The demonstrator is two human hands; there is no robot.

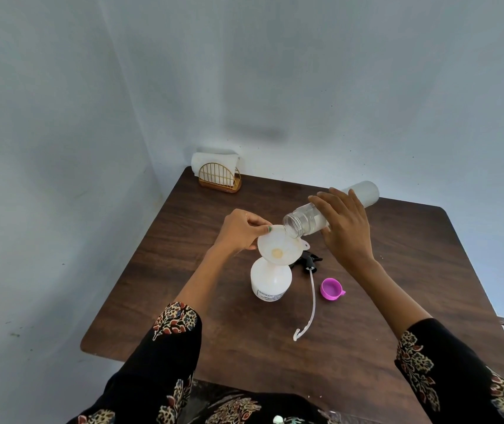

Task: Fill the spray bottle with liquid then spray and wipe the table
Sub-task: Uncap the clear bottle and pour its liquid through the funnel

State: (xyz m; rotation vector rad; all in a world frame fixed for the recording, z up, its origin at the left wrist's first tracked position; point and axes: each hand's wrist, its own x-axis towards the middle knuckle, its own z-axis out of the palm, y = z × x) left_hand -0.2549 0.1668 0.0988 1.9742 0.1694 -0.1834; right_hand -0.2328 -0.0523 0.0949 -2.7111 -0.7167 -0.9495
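A white spray bottle [270, 281] stands upright on the dark wooden table [397, 270], with a white funnel [278, 244] set in its neck. My left hand [241, 229] pinches the funnel's rim. My right hand [347, 228] grips a clear water bottle [308, 220], tilted so that its open mouth is over the funnel. The black spray head [307, 261] with its long white tube [310, 307] lies on the table just right of the spray bottle. A purple cap [331, 289] lies to the right of the tube.
A gold wire holder with white paper napkins [218, 172] stands at the table's far left corner, against the pale blue walls. The table's left and near edges are close to my sleeves.
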